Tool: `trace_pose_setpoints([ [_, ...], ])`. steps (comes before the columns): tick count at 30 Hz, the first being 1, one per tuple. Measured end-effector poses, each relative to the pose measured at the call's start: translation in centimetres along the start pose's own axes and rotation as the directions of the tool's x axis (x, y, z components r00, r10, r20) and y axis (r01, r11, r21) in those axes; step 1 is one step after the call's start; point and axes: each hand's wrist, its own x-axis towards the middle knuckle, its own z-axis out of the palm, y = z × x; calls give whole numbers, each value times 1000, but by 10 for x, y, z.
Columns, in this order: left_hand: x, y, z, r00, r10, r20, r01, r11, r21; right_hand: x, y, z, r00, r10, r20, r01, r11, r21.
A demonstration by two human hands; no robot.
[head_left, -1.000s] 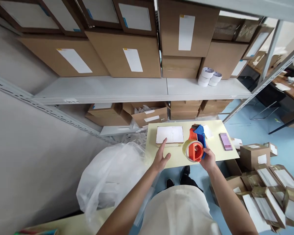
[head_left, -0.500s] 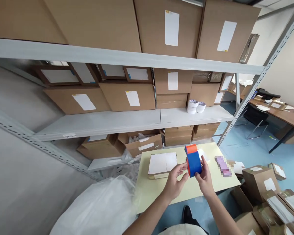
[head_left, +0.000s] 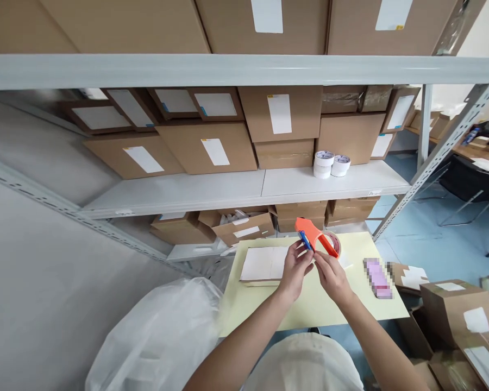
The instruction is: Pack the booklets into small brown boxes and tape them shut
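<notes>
An orange and blue tape dispenser [head_left: 307, 231] is held up over the pale yellow tabletop [head_left: 309, 309], its orange side showing. My left hand [head_left: 296, 271] grips it near the blue part, with fingers curled round the lower left. The fingertips of my right hand [head_left: 331, 276] pinch its lower edge, close to the left fingers. Just behind the orange loop shows a roll of tape [head_left: 334, 239]; whether it sits in the dispenser or lies on the table, I cannot tell. Left of my hands, a box with a white top [head_left: 263, 263] rests on the table.
Behind the table rises a metal shelf [head_left: 212, 198] stacked with cardboard boxes. White tape rolls [head_left: 323, 164] stand on it. A blurred purple item [head_left: 377, 278] lies at the table's right. Cartons [head_left: 458, 312] fill the floor at right; a white plastic bag [head_left: 158, 336] bulges at left.
The dispenser has been turned: its broad blue face showed before, and now its orange side does. My hands have come closer together. The view has shifted.
</notes>
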Motion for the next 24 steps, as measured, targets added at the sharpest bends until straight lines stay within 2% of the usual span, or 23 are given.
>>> trace_pose_setpoints([
  [4, 17, -8, 15, 994, -28, -104, 20, 997, -78, 9, 20, -14, 985, -71, 155, 59, 995, 81],
  [7, 27, -13, 21, 988, -30, -152, 17, 996, -86, 16, 31, -23, 953, -41, 300, 8, 994, 111],
  [9, 32, -16, 22, 983, -18, -180, 3, 997, -83, 19, 37, -25, 941, -14, 337, -28, 992, 120],
  [13, 46, -17, 21, 983, -2, -183, -14, 996, -87, 23, 49, -26, 961, -66, 267, 29, 990, 141],
  [16, 59, -12, 20, 985, 22, -170, -38, 995, -89, 29, 57, -30, 992, -105, 64, 101, 993, 63],
  [18, 67, -5, 19, 988, 39, -147, -52, 995, -84, 37, 60, -34, 994, -90, -58, 91, 996, 17],
  [20, 75, 3, 19, 991, 54, -119, -62, 996, -67, 47, 62, -40, 997, -44, -61, 45, 999, 22],
  [24, 87, 20, 20, 996, 54, -76, -55, 998, -10, 65, 66, -46, 999, 5, 43, -8, 998, 66],
])
